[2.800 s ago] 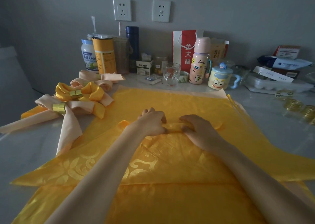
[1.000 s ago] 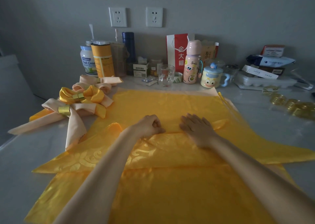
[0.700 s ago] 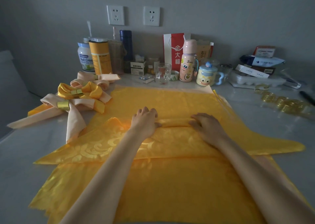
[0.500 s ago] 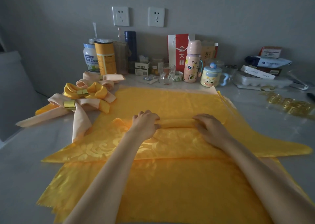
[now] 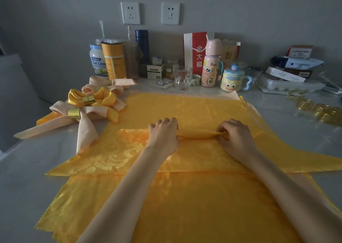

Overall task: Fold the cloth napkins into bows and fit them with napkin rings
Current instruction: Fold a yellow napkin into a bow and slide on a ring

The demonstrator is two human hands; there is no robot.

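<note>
A yellow patterned napkin (image 5: pixel 111 157) lies as a wide triangle on top of a stack of flat yellow napkins (image 5: pixel 185 205). Its far point is rolled toward me into a tight tube (image 5: pixel 199 133). My left hand (image 5: pixel 163 135) grips the tube's left part with curled fingers. My right hand (image 5: pixel 236 139) grips its right end the same way. At the left lie finished bows: a yellow one (image 5: pixel 90 99) and a peach one (image 5: pixel 74 113), each with a gold ring. Loose gold napkin rings (image 5: pixel 318 108) sit at the right.
Along the wall stand tins (image 5: pixel 113 60), a blue flask (image 5: pixel 142 46), a drinking glass (image 5: pixel 183 77), a pink bottle (image 5: pixel 211 65), a cartoon mug (image 5: pixel 232 80), a red bag (image 5: pixel 196 50) and an egg tray (image 5: pixel 288 84). Bare grey tabletop (image 5: pixel 27 168) shows at the left.
Both hands have rolled the napkin's far point toward me, so the tube is thicker and longer. The camera shifted slightly.
</note>
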